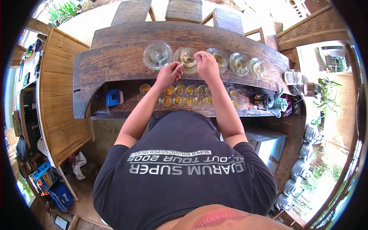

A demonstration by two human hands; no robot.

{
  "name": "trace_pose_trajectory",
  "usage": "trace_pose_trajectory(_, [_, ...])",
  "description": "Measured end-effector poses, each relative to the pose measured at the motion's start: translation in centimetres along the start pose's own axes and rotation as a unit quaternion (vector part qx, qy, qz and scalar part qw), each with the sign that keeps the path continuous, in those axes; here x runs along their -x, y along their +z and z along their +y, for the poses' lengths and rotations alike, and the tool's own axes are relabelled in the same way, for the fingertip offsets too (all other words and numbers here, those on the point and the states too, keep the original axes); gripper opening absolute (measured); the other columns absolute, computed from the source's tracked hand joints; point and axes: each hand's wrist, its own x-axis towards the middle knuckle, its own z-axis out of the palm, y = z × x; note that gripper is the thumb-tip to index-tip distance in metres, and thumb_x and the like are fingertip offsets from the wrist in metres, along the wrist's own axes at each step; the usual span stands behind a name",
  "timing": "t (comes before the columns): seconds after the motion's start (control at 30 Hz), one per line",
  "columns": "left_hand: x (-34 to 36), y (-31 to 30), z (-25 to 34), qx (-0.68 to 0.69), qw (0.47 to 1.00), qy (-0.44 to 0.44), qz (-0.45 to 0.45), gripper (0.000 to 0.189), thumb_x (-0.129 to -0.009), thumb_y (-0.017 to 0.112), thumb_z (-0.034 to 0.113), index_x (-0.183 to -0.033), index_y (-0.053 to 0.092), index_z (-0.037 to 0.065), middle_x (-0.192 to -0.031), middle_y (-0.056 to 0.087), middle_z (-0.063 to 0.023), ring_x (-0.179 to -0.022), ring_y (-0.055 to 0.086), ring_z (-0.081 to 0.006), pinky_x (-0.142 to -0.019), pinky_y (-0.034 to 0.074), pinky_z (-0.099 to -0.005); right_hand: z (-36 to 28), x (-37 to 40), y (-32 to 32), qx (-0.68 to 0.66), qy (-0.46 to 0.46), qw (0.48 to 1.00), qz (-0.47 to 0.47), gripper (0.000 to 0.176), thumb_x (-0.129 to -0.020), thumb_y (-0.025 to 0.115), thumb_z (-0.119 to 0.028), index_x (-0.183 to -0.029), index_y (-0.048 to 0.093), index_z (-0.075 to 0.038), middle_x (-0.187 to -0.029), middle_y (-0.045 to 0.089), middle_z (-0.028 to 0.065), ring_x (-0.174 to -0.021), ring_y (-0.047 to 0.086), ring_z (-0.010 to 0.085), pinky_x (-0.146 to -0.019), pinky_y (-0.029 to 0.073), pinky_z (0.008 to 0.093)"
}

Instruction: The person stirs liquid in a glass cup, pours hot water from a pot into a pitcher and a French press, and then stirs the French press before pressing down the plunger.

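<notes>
The person's lower face (214, 218) and dark shirt (184, 188) with silver lettering lie nearest. On the near shelf (132, 105) under the counter, two rows of small glasses (167, 101), many with something yellow-orange inside, stand behind the shirt. A container with a blue lid (113, 97) sits to their left; a dark mug (263, 101) and a green pot (281, 104) stand to the right.

Farther off, both hands reach over the wooden counter (111, 57). The left hand (170, 75) is mostly closed, thumb and fingertips drawn together at the near left of the second glass cup (188, 56) from the left. The right hand (207, 65) is pinched over that cup's right side. Whether either holds something small I cannot tell. The cup rests on a glass saucer (189, 70). One cup-and-saucer set (158, 56) is on its left, and more glass cups (239, 63) extend rightward.

Farthest, wooden seats (184, 10) stand beyond the counter.
</notes>
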Motion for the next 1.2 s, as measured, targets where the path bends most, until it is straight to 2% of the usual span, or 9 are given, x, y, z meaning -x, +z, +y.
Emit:
trace_pose_trajectory(0.07, [0.1, 0.0, 0.1, 0.001, 1.0, -0.003, 0.002, 0.03, -0.115, 0.061, 0.031, -0.118, 0.071, 0.003, -0.087, 0.072, 0.0004, -0.072, 0.065, -0.0059, -0.064, 0.054, -0.0246, 0.6, -0.2, 0.3, 0.018, -0.018, 0.998, 0.052, 0.024, -0.108, 0.064, -0.027, -0.107, 0.075, -0.006, -0.104, 0.077, 0.0128, -0.104, 0.072, 0.0359, -0.09, 0.057, 0.0455])
trace_pose_trajectory(0.2, [0.1, 0.1, 0.1, -0.002, 1.0, -0.004, 0.004, 0.03, -0.115, 0.061, 0.031, -0.118, 0.071, 0.003, -0.087, 0.072, 0.0004, -0.072, 0.064, -0.006, -0.064, 0.054, -0.0248, 0.1, 0.2, 0.2, -0.011, -0.039, 0.999, 0.034, 0.024, -0.109, 0.064, -0.027, -0.108, 0.075, -0.006, -0.104, 0.077, 0.0127, -0.105, 0.072, 0.0359, -0.09, 0.057, 0.0451])
trace_pose_trajectory(0.27, [0.0, 0.0, -0.1, -0.003, 1.0, -0.001, 0.0, 0.03, -0.115, 0.061, 0.031, -0.119, 0.071, 0.003, -0.087, 0.072, 0.0003, -0.072, 0.064, -0.0061, -0.065, 0.054, -0.0248, -0.3, 0.3, -0.4, 0.001, 0.005, 1.0, -0.008, 0.025, -0.109, 0.064, -0.028, -0.109, 0.075, -0.006, -0.105, 0.078, 0.0126, -0.105, 0.072, 0.0361, -0.09, 0.057, 0.0449])
trace_pose_trajectory(0.4, [0.1, 0.1, 0.0, 0.001, 1.0, -0.001, 0.003, 0.03, -0.115, 0.06, 0.031, -0.119, 0.071, 0.003, -0.087, 0.072, 0.0004, -0.072, 0.065, -0.006, -0.065, 0.054, -0.0248, 0.9, -0.2, 0.3, 0.009, -0.008, 0.999, 0.047, 0.025, -0.109, 0.064, -0.028, -0.109, 0.075, -0.006, -0.106, 0.078, 0.0131, -0.107, 0.072, 0.0363, -0.091, 0.056, 0.0449])
trace_pose_trajectory(0.6, [0.0, -0.1, 0.1, 0.0, 1.0, -0.007, 0.001, 0.031, -0.115, 0.06, 0.032, -0.12, 0.071, 0.003, -0.087, 0.072, 0.0006, -0.072, 0.065, -0.006, -0.065, 0.054, -0.0247, 0.1, 0.0, -0.2, 0.0, 0.005, 1.0, -0.015, 0.026, -0.108, 0.064, -0.029, -0.108, 0.075, -0.006, -0.105, 0.078, 0.0131, -0.106, 0.072, 0.036, -0.091, 0.056, 0.0451])
trace_pose_trajectory(0.7, [0.1, 0.0, 0.2, 0.004, 1.0, -0.006, -0.001, 0.031, -0.115, 0.06, 0.032, -0.12, 0.071, 0.004, -0.087, 0.072, 0.0006, -0.072, 0.065, -0.0059, -0.065, 0.054, -0.0245, 0.7, -0.2, 0.2, 0.016, -0.002, 0.999, 0.04, 0.026, -0.108, 0.064, -0.029, -0.107, 0.075, -0.006, -0.105, 0.078, 0.0133, -0.106, 0.072, 0.0358, -0.091, 0.056, 0.0449])
trace_pose_trajectory(0.9, [-0.2, -0.1, -0.3, 0.021, 1.0, -0.011, -0.002, 0.03, -0.115, 0.061, 0.032, -0.12, 0.07, 0.004, -0.087, 0.071, 0.0011, -0.072, 0.065, -0.0055, -0.065, 0.054, -0.0242, -0.1, -0.1, -0.3, 0.005, -0.009, 1.0, -0.024, 0.026, -0.108, 0.064, -0.03, -0.107, 0.075, -0.006, -0.106, 0.078, 0.0132, -0.106, 0.072, 0.0358, -0.091, 0.057, 0.0453])
trace_pose_trajectory(1.0, [0.0, -0.1, 0.0, 0.01, 1.0, -0.005, -0.005, 0.03, -0.115, 0.061, 0.032, -0.12, 0.07, 0.004, -0.088, 0.072, 0.0011, -0.072, 0.064, -0.0054, -0.064, 0.054, -0.024, 0.9, -0.3, 0.2, 0.017, -0.019, 0.999, 0.034, 0.027, -0.108, 0.064, -0.031, -0.109, 0.076, -0.006, -0.106, 0.078, 0.0131, -0.106, 0.072, 0.036, -0.092, 0.056, 0.0455])
trace_pose_trajectory(1.2, [-0.1, -0.2, -0.1, 0.011, 1.0, -0.007, -0.004, 0.03, -0.115, 0.061, 0.032, -0.12, 0.07, 0.004, -0.088, 0.072, 0.0009, -0.072, 0.064, -0.0052, -0.065, 0.054, -0.0239, -0.3, -0.4, -0.4, 0.008, -0.007, 0.999, -0.031, 0.028, -0.108, 0.064, -0.031, -0.109, 0.076, -0.006, -0.106, 0.078, 0.0139, -0.106, 0.072, 0.0367, -0.09, 0.057, 0.0462])
